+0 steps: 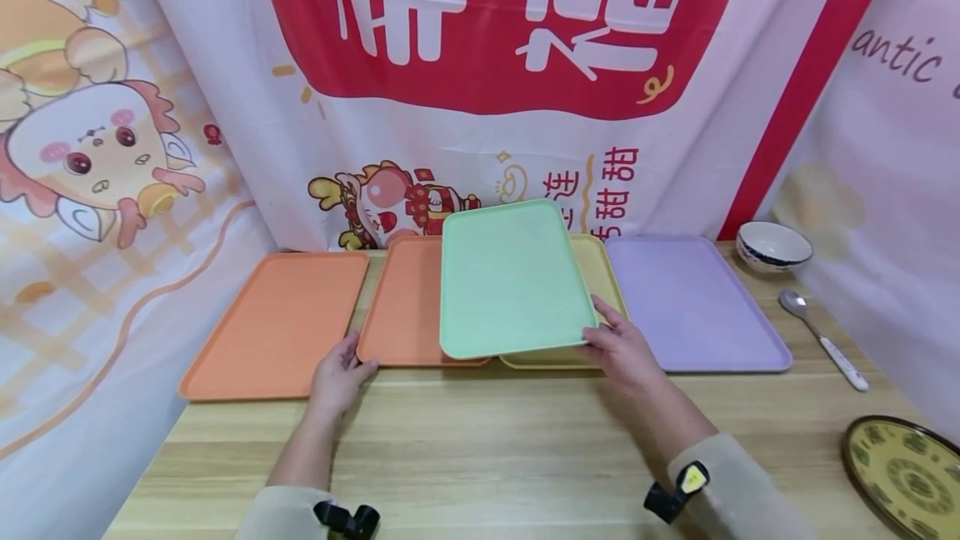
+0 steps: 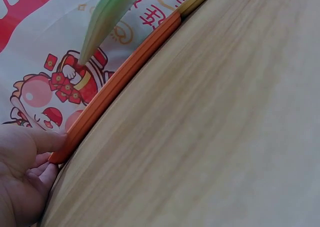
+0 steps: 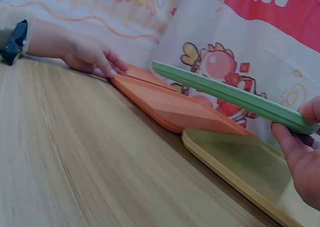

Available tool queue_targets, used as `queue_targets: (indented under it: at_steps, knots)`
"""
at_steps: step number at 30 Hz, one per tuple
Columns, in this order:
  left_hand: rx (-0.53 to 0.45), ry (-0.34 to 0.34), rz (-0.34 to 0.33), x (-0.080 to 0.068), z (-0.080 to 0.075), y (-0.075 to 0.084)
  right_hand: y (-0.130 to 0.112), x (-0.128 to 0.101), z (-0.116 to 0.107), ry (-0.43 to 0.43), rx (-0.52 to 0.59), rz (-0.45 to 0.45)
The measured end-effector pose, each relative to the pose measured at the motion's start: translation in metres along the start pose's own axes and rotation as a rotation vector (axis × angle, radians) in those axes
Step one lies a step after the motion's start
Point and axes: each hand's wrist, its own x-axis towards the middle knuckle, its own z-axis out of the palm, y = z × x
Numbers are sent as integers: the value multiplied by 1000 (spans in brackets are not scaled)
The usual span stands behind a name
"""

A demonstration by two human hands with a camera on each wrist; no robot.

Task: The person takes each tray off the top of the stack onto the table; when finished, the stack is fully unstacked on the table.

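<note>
My right hand (image 1: 624, 352) pinches the near right corner of a light green tray (image 1: 517, 282), thumb above and fingers below. That tray is held tilted in the air, over parts of an orange tray (image 1: 401, 307) and a yellow tray (image 1: 603, 273), hiding much of both. My left hand (image 1: 339, 377) is at the near left corner of this same orange tray; in the left wrist view its thumb and fingers (image 2: 47, 174) pinch the orange corner. From the right wrist view, the green tray (image 3: 230, 94) hangs above the orange and yellow trays (image 3: 235, 172).
Another orange tray (image 1: 277, 332) lies at the left, a purple tray (image 1: 693, 307) at the right. Beyond the purple one are a patterned bowl (image 1: 772, 247), a spoon (image 1: 823, 342) and a round yellow plate (image 1: 911, 473). Printed cloth (image 1: 480, 165) hangs behind the wooden table (image 1: 487, 448).
</note>
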Motion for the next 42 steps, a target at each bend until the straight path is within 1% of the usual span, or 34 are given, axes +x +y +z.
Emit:
queue_targets:
  at_steps: [6,9,13,15,18,23,31,35,38,42]
  knots:
    - [-2,-7,1,-1,-1,0,-9,-9,-26,62,-43,-37]
    - [-1,-7,-3,-1,-2,-1,-11,-12,-39,98,-78,-34]
    - [-6,0,-9,-1,-2,-2,-15,-15,-53,159,-66,-14]
    - [-11,2,-13,-1,-3,-2,-17,-17,-60,169,-51,-10]
    - [-22,1,-14,-1,-3,-2,-19,-20,-69,153,-52,-28]
    - [-26,-5,-10,-1,-3,-2,-22,-23,-83,113,-95,-46]
    - [-9,-3,-23,1,-3,-2,-26,-24,-91,103,-196,13]
    - [-3,-6,-30,0,-2,-1,-27,-26,-92,40,-275,39]
    - [-2,-7,-33,0,-2,0,-27,-27,-94,-25,-347,59]
    - [-2,-10,-35,1,-1,0,-28,-26,-98,-98,-426,120]
